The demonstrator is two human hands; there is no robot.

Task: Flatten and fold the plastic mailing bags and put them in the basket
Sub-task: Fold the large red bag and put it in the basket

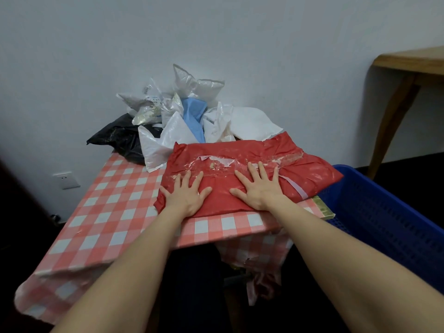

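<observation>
Pressing left hand (186,194) and right hand (258,188), both spread flat, onto the red mailing bag (221,200) lying crosswise directly beneath, with the blue basket (384,212) nearer the right

Red-and-white checked cloth (115,207) covers counter (325,209), hangs over near edge. White wall socket (66,180) low on pale wall (216,32), left. Wooden table (408,61), curved leg, far right.

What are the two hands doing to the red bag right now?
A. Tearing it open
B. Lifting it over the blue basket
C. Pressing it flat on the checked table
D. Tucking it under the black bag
C: the left hand and right hand lie spread, palms down, on the red bag, which rests on the checked table.
</observation>
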